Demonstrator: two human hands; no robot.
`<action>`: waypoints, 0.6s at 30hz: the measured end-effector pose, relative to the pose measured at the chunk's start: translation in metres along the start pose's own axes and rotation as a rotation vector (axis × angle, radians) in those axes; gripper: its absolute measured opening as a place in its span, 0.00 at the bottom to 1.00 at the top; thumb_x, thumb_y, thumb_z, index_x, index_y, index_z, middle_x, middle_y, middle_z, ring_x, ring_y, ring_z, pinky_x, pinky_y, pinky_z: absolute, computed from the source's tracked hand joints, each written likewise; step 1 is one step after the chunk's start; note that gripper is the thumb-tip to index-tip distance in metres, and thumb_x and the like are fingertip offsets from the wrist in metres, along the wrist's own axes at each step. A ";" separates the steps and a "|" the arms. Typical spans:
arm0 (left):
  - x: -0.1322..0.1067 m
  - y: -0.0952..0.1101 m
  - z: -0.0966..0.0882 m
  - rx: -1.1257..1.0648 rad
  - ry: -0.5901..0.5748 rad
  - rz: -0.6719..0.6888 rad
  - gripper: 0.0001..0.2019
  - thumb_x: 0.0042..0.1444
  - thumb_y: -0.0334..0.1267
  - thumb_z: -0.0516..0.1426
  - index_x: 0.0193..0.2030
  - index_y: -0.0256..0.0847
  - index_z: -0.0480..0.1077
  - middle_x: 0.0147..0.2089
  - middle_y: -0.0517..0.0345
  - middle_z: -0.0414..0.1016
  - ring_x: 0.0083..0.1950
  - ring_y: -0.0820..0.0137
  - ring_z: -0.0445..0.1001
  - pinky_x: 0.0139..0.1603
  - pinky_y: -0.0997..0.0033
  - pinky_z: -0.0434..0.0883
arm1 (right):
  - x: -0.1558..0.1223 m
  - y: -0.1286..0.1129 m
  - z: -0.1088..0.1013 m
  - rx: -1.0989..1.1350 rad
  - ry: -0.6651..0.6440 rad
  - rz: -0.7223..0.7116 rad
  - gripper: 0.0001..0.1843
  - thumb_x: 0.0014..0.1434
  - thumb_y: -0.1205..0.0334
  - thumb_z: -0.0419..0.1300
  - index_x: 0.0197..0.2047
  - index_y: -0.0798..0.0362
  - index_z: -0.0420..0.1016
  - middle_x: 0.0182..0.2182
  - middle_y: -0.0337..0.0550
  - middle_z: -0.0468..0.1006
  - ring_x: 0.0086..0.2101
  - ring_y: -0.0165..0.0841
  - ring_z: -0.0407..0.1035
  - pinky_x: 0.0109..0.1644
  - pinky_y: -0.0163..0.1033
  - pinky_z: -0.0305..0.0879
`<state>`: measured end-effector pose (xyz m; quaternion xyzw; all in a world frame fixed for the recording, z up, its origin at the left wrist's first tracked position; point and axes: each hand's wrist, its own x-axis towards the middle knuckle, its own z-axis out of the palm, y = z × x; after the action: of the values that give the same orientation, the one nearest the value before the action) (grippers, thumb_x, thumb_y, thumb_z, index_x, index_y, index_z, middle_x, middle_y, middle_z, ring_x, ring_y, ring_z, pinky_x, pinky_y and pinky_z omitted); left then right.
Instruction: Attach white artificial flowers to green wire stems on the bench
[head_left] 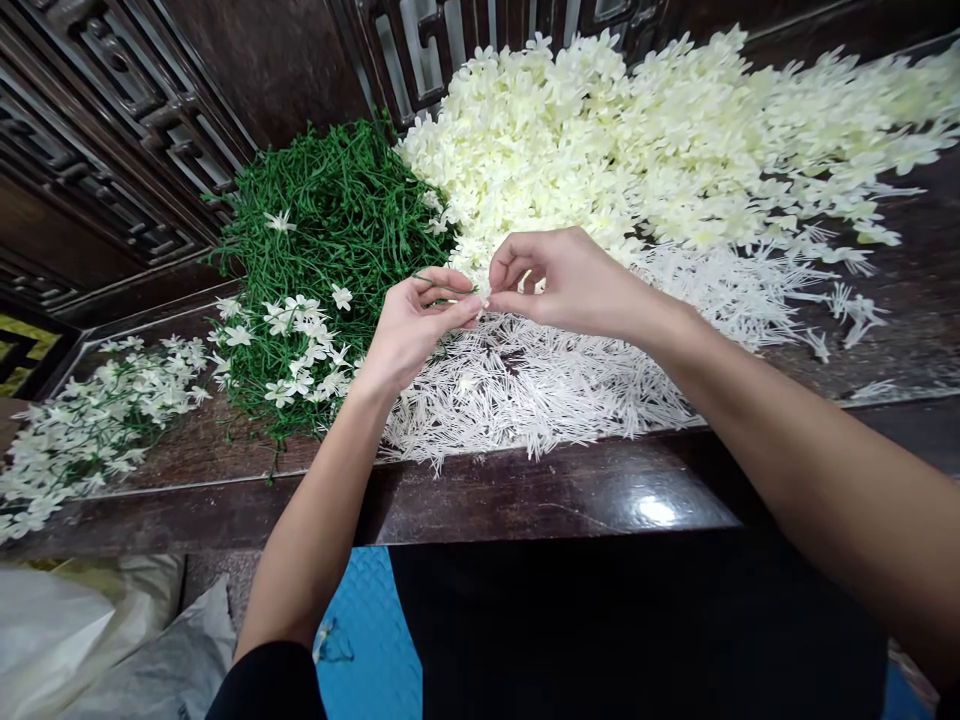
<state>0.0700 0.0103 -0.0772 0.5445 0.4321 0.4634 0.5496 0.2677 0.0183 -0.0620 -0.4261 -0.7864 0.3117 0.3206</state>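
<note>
My left hand (409, 330) is closed in a pinch, with a thin green plastic stem (448, 287) running across its fingers. Fingertip to fingertip with it, my right hand (574, 285) pinches at a small white artificial flower (482, 297) on the stem's end; the fingers partly hide this piece. Below both hands spreads a pile of white plastic stamens (525, 400). Behind my right hand rises a large heap of pale cream petals (585, 150). A tangle of green plastic stems (322, 220) lies beside my left hand.
Several assembled white flowers (300, 340) rest on the green stems. More finished flowers (112, 400) lie at the bench's left end. The dark wooden bench (540, 490) has a carved lattice back (150, 90). Pale sacks (97, 640) stand on the floor near a blue mat (367, 640).
</note>
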 end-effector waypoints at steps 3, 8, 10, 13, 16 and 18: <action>0.001 0.001 -0.003 0.012 0.011 0.024 0.11 0.47 0.29 0.71 0.35 0.37 0.75 0.32 0.61 0.76 0.31 0.77 0.76 0.38 0.74 0.79 | 0.000 -0.001 -0.002 -0.124 -0.056 0.005 0.04 0.60 0.61 0.65 0.34 0.51 0.78 0.33 0.44 0.82 0.34 0.38 0.75 0.41 0.50 0.72; 0.002 0.001 -0.008 0.016 0.018 0.054 0.09 0.49 0.28 0.70 0.36 0.37 0.78 0.31 0.60 0.77 0.32 0.78 0.76 0.40 0.77 0.78 | 0.002 0.012 -0.005 -0.173 -0.300 -0.007 0.05 0.53 0.62 0.72 0.34 0.48 0.81 0.36 0.43 0.84 0.39 0.43 0.78 0.43 0.52 0.74; 0.002 -0.001 -0.008 -0.001 0.003 0.054 0.08 0.49 0.29 0.70 0.36 0.37 0.78 0.31 0.60 0.77 0.32 0.78 0.76 0.39 0.77 0.78 | 0.002 0.018 -0.002 -0.208 -0.350 -0.001 0.06 0.53 0.67 0.70 0.36 0.49 0.81 0.37 0.43 0.85 0.40 0.43 0.79 0.45 0.52 0.75; 0.003 -0.003 -0.008 -0.024 0.007 0.044 0.08 0.49 0.31 0.71 0.35 0.36 0.79 0.31 0.61 0.77 0.32 0.78 0.76 0.39 0.77 0.78 | 0.002 0.021 0.000 -0.238 -0.379 0.005 0.10 0.55 0.73 0.65 0.38 0.50 0.82 0.36 0.42 0.85 0.38 0.42 0.79 0.44 0.52 0.74; 0.002 -0.001 -0.005 -0.033 0.029 0.020 0.06 0.51 0.30 0.70 0.35 0.36 0.78 0.31 0.61 0.77 0.31 0.79 0.76 0.39 0.77 0.78 | 0.001 0.016 -0.002 -0.227 -0.314 -0.003 0.10 0.57 0.72 0.63 0.39 0.50 0.83 0.36 0.43 0.84 0.35 0.40 0.78 0.41 0.50 0.73; 0.001 0.001 -0.003 -0.057 0.046 0.002 0.05 0.52 0.27 0.68 0.34 0.36 0.78 0.30 0.61 0.77 0.30 0.80 0.76 0.38 0.78 0.78 | 0.000 0.009 -0.005 -0.163 -0.245 0.006 0.10 0.59 0.69 0.63 0.41 0.49 0.84 0.38 0.43 0.84 0.36 0.40 0.78 0.41 0.50 0.74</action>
<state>0.0668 0.0121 -0.0762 0.5181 0.4307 0.4887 0.5543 0.2758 0.0238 -0.0659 -0.4119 -0.8411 0.2975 0.1855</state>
